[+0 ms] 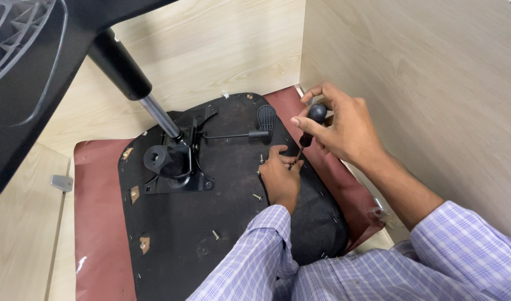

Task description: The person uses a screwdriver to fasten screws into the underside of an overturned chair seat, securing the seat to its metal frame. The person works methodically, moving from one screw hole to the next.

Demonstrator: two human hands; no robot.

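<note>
While the upturned chair seat (227, 223) lies flat on the reddish-brown sheet (99, 223), which keeps its underside facing up at you, the things run from left to right like this. At the far left edge a small grey bracket (61, 183) sits on the pale wood floor, well apart from the seat. On the seat's left part the black tilt mechanism (174, 167) is bolted down, with the gas-lift column (130, 72) rising at a slant out of it toward the dark chair part (27, 61) in the top left corner. A thin lever with a ribbed paddle (266, 118) reaches right from the mechanism toward the seat's far edge. A few loose screws (216, 235) lie on the black underside, near your sleeve. Your left hand (280, 178) rests on the seat with its fingers curled together around the lower end of the screwdriver (310, 129), seemingly to steady the tip, though the tip itself is hidden. Your right hand (342, 125) is closed on the screwdriver's round black handle from above, holding the tool nearly upright near the seat's right edge, close to the wooden wall panel (422, 83).
</note>
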